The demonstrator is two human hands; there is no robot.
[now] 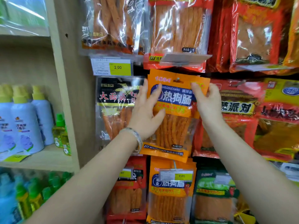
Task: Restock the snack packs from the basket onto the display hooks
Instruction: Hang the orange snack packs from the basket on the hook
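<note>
An orange snack pack [175,101] with a blue label and orange sticks inside is held up against the display wall, centre of view. Its hang hole [178,80] sits around the tip of a display hook. My left hand [146,110] grips the pack's left edge, thumb across the front. My right hand [206,101] pinches its upper right corner. Below hangs a row of the same orange packs [171,191]. The basket is out of view.
Other hanging packs crowd all sides: a black one [116,101] to the left, red ones [239,107] to the right, clear and red ones above. A yellow 2.00 price tag [119,67] hangs upper left. Wooden shelves [40,157] with bottles stand further left.
</note>
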